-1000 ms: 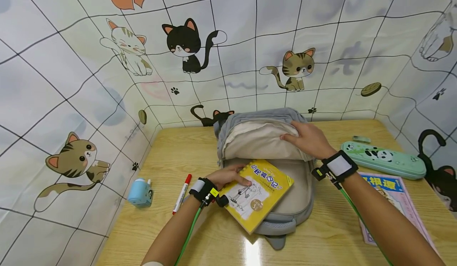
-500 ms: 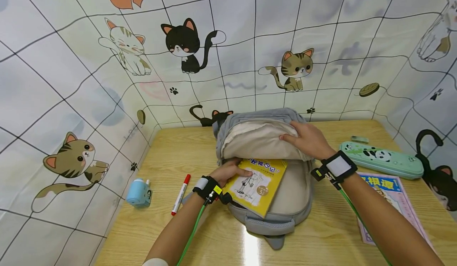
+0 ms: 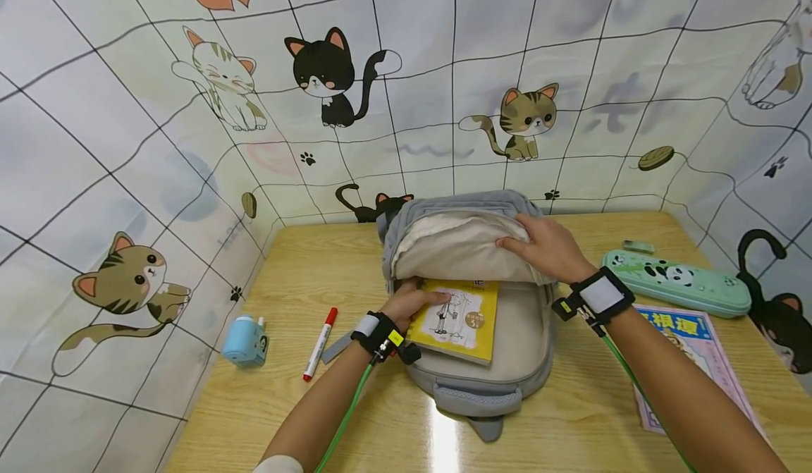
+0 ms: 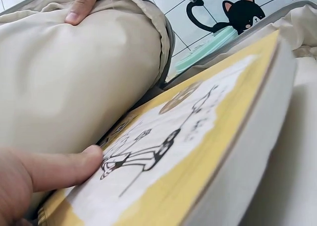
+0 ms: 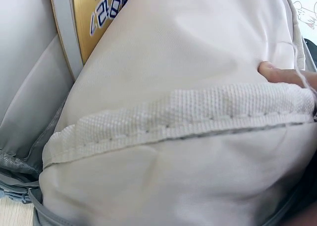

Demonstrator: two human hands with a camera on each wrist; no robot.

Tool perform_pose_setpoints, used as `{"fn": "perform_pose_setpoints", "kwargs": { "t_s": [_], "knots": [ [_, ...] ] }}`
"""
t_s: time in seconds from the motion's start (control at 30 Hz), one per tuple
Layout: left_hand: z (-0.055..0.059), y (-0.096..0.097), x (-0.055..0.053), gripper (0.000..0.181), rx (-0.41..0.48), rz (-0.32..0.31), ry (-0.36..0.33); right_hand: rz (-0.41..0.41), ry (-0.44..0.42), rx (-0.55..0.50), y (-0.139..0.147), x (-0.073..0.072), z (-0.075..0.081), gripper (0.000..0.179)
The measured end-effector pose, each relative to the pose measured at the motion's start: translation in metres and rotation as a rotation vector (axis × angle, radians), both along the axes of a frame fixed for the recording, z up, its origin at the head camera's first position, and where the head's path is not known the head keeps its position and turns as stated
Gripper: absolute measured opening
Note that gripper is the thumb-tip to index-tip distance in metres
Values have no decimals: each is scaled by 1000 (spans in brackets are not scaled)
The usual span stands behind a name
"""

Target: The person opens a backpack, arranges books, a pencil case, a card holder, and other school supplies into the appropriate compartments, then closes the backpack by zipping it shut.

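Observation:
A grey backpack [image 3: 539,360] lies on the table with its main compartment unzipped. My left hand [image 3: 409,304] grips a yellow paperback book [image 3: 466,335] by its left side, thumb across the drawing on the cover. The book's upper end is hidden under the backpack's lifted beige-lined flap [image 3: 457,251]. In the left wrist view, the book [image 4: 223,122] is tilted and its page edges show. My right hand [image 3: 548,247] pinches the flap at its upper right and keeps it raised. The right wrist view shows the lining [image 5: 198,47], with part of the book's title beneath.
On the left stand a light blue pencil sharpener [image 3: 245,341] and a red-capped marker [image 3: 320,344]; a grey strap [image 3: 336,348] pokes out by my left wrist. A mint panda pencil case [image 3: 679,281] and a pink booklet [image 3: 698,360] lie right. A cat-print curtain [image 3: 419,106] surrounds the table.
My left hand has slid the book away from me, deeper under the flap, and turned it straighter. The title is now mostly covered. My right hand stays on the flap.

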State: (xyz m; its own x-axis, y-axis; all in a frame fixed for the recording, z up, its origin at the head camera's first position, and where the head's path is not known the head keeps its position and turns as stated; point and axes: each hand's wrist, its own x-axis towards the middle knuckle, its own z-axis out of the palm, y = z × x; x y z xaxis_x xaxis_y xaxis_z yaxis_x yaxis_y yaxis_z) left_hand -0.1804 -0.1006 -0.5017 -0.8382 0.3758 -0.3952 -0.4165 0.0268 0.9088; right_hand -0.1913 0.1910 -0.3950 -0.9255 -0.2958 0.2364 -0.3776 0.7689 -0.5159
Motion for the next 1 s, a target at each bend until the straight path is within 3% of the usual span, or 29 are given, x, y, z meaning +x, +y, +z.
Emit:
{"fn": "perform_pose_setpoints", "kwargs": {
  "t_s": [0.13, 0.3, 0.43, 0.53, 0.63, 0.77, 0.87, 1.0],
  "knots": [
    [2, 5, 0, 54, 3, 45, -11, -4, 5, -3, 0, 0, 0, 35],
    [4, 6, 3, 56, 21, 51, -11, -5, 10, -10, 0, 1, -1, 36],
    [6, 5, 7, 68, 49, 57, 31, 0, 11, -16, 0, 2, -1, 35],
    [9, 5, 9, 78, 9, 58, 111, 2, 9, -16, 0, 2, 0, 35],
    [14, 5, 14, 78, -166, 62, 221, 0, 11, -15, 0, 1, 0, 35],
    [26, 5, 21, 66, -554, 24, 413, -2, 14, -17, -1, 2, 1, 35],
    [35, 5, 28, 64, -795, -70, 569, -5, 12, -16, -1, 2, 1, 35],
    [41, 9, 38, 70, -947, -271, 723, -1, 19, -16, 0, 0, 1, 34]
  ]
}}
